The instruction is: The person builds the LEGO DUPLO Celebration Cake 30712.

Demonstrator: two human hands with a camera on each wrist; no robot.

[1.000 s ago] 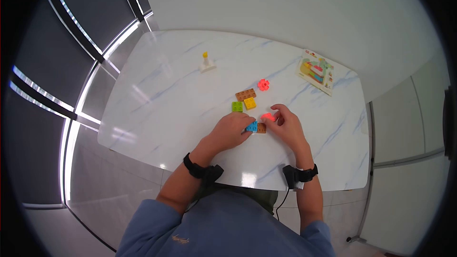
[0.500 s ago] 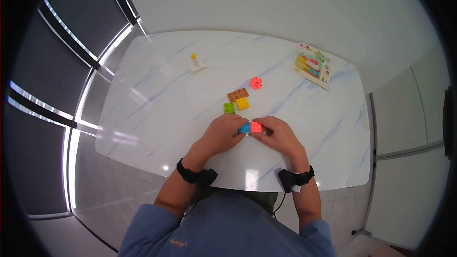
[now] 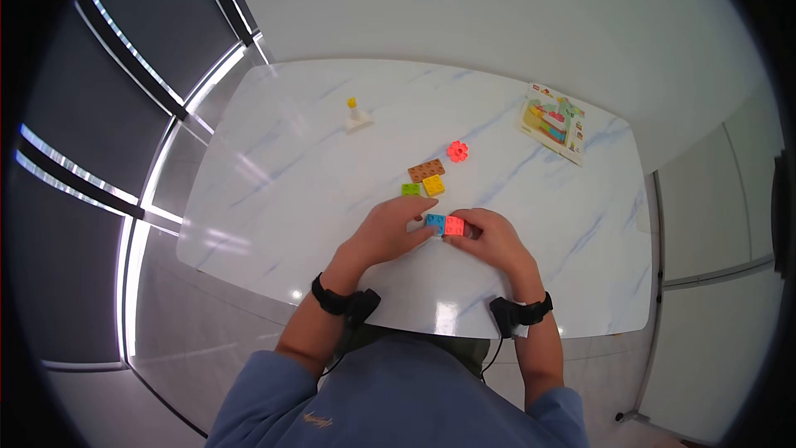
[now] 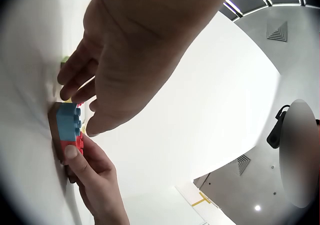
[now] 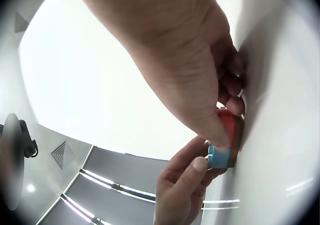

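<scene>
A blue brick [image 3: 435, 220] and a coral-red brick [image 3: 454, 226] sit side by side on a brown plate [image 4: 53, 125], near the front of the table. My right hand [image 3: 493, 241] pinches the red brick, its thumb along the near side and its fingers behind. Around the blue brick, my left hand [image 3: 385, 228] is spread, its fingers lifted off in the left wrist view. Just beyond it lie a green brick [image 3: 410, 189], a yellow brick [image 3: 434, 186] and another brown plate [image 3: 426, 170].
A coral flower piece [image 3: 458, 151] lies past the bricks. Farther left stands a white piece with a yellow top [image 3: 355, 114]. A picture booklet [image 3: 553, 124] rests at the back right of the marbled table [image 3: 290, 158].
The right hand has brought the red brick leftward onto the brown plate, against the blue brick. The left fingers have since opened away from the blue brick.
</scene>
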